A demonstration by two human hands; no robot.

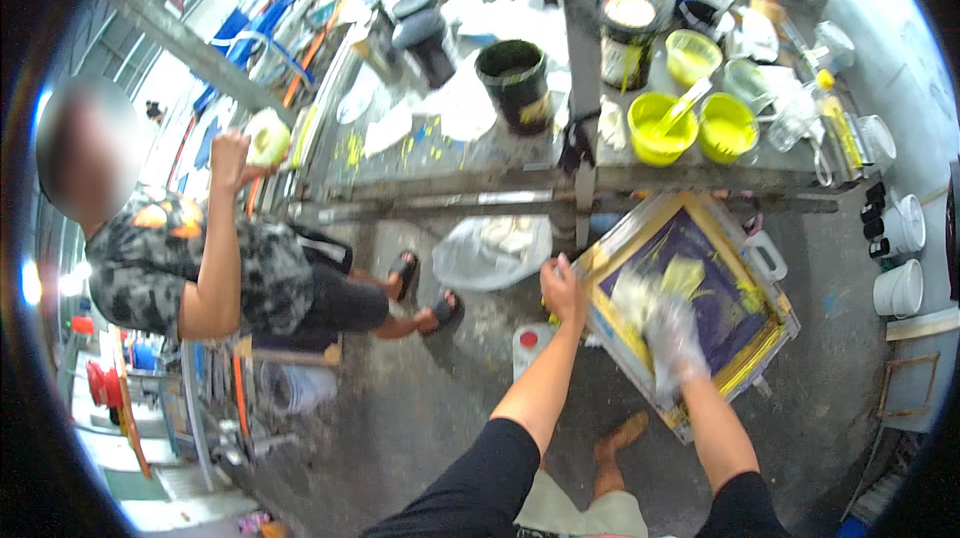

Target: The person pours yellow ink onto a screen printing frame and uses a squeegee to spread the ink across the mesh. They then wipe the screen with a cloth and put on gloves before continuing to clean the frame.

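Note:
A screen-printing frame (592, 333) with a purple mesh (735, 313) stands tilted before me, its wooden edges smeared with yellow paint. My right hand (675, 343), in a thin clear plastic glove, is over the left part of the mesh. A pale, crumpled cloth (632, 296) is in its fingers, blurred by motion. On the mesh beside it shows a light yellow patch (683, 277). My bare left hand (564, 291) is closed beside the frame's left corner. A small yellow bit shows under it, but what it grips is hidden.
A paint-stained table (400, 163) ahead bears a black bucket (515, 88) and yellow-green paint tubs (662, 143). On the floor are a clear plastic bag (490, 253) and a red-capped white jug (530, 346). Another person (240, 268) stands at left, holding a pale round thing (267, 138).

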